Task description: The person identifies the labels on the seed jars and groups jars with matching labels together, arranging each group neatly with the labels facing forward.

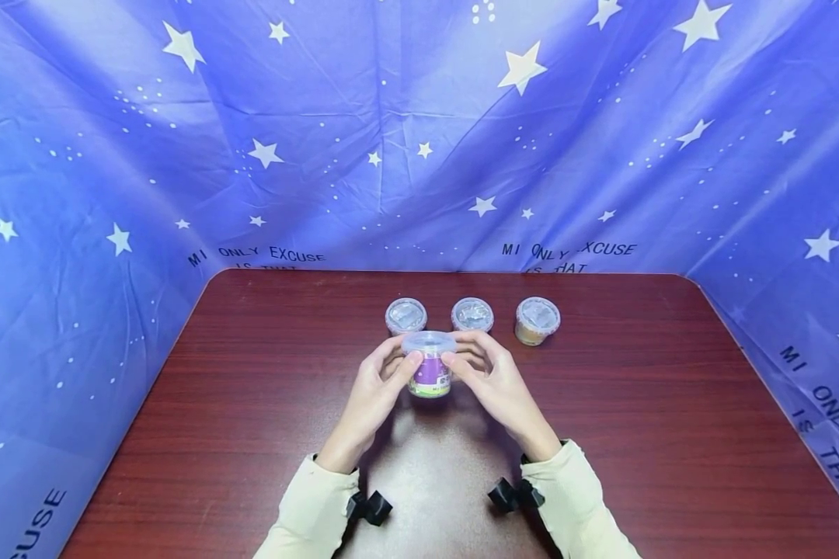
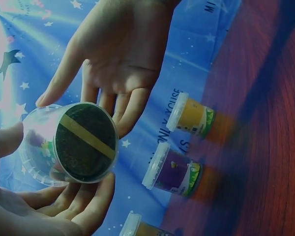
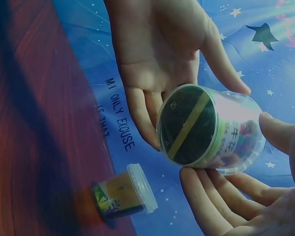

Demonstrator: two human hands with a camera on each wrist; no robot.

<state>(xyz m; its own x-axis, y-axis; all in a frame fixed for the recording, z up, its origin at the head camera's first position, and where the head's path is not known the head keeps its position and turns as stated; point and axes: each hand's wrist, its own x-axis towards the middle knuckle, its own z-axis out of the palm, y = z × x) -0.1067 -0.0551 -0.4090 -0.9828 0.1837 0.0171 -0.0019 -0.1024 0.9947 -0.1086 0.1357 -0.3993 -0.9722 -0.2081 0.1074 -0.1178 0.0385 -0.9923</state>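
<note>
A small clear plastic tub (image 1: 429,371) with a purple label and a translucent lid is held up over the table between both hands. My left hand (image 1: 372,388) grips its left side, thumb on the near face and fingers behind. From the right, my right hand (image 1: 492,382) holds it the same way. Both wrist views catch the tub tipped, its dark round base (image 2: 86,142) crossed by a yellowish stripe. Printed lettering and coloured shapes show on its side (image 3: 231,142) in the right wrist view.
Three similar lidded tubs stand in a row behind the hands: a left one (image 1: 405,314), a middle one with a purple label (image 2: 174,172), and a right one with an orange-yellow body (image 1: 537,322). The reddish-brown wooden table (image 1: 252,404) meets a blue star-printed cloth (image 1: 335,178) at the back and sides.
</note>
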